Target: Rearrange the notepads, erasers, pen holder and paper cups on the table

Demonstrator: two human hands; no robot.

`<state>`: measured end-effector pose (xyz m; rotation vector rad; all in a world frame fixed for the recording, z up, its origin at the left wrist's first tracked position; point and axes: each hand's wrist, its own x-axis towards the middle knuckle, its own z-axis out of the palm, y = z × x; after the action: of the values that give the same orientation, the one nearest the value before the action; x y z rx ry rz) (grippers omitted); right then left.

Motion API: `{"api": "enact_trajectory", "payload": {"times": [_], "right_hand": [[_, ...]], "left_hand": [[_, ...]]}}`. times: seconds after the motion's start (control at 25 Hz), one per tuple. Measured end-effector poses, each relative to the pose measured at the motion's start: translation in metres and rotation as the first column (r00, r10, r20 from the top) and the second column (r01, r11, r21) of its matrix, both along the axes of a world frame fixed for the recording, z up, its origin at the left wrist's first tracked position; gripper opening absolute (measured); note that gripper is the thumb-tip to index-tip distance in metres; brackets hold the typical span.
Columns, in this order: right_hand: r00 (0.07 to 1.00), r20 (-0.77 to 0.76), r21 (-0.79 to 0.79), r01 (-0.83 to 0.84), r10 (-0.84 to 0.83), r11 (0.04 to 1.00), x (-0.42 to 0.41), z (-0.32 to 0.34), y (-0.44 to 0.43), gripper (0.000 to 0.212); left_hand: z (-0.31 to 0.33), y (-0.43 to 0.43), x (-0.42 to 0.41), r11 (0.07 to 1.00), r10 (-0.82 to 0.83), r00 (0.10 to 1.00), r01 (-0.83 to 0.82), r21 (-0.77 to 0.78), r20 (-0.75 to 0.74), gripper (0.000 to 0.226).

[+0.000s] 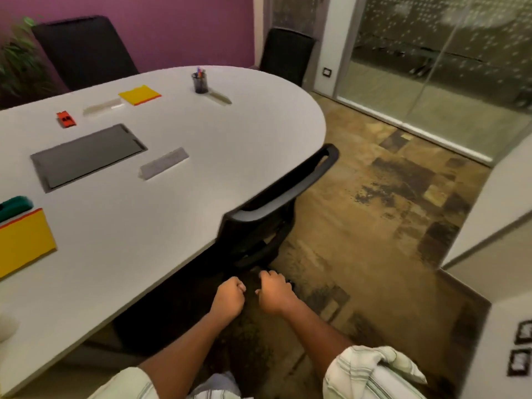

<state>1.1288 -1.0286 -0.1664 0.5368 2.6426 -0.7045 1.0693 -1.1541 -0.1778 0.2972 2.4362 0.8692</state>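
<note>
Though the orange eraser [66,119] at ten o'clock bears dark print, it is unreadable; left hand [229,298] and right hand [275,292] hang curled into empty fists.

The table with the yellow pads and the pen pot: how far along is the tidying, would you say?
Hard to call anything finished. One yellow notepad lies far across the table, another at the near left edge; the pen holder stands at the far end and a red eraser lies alone. Nothing is in hand: the left hand and right hand are curled and empty below the table edge. No paper cup is clearly visible.
</note>
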Motion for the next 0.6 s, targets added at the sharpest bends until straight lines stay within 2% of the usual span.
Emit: {"api": "enact_trajectory", "payload": {"times": [0.08,0.28,0.44,0.6], "right_hand": [[0.993,0.025,-0.006,0.118,-0.118,0.993,0.029,0.0,0.034,0.047],[0.913,-0.022,-0.009,0.407,-0.407,0.913,0.07,0.006,0.108,0.04],[0.834,-0.055,0.073,0.552,-0.549,0.831,0.072,0.013,0.175,0.045],[0.75,-0.078,0.112,0.661,-0.657,0.742,0.056,0.018,0.249,0.048]], "left_hand": [[0.007,0.042,0.019,0.993,-0.119,0.992,0.118,0.022,0.041,0.021],[0.019,0.152,0.036,0.948,-0.313,0.95,0.312,0.066,-0.001,0.039],[0.022,0.236,0.026,0.918,-0.388,0.92,0.391,0.064,-0.051,0.043],[0.023,0.32,0.004,0.921,-0.378,0.923,0.383,0.07,-0.073,0.042]]}}
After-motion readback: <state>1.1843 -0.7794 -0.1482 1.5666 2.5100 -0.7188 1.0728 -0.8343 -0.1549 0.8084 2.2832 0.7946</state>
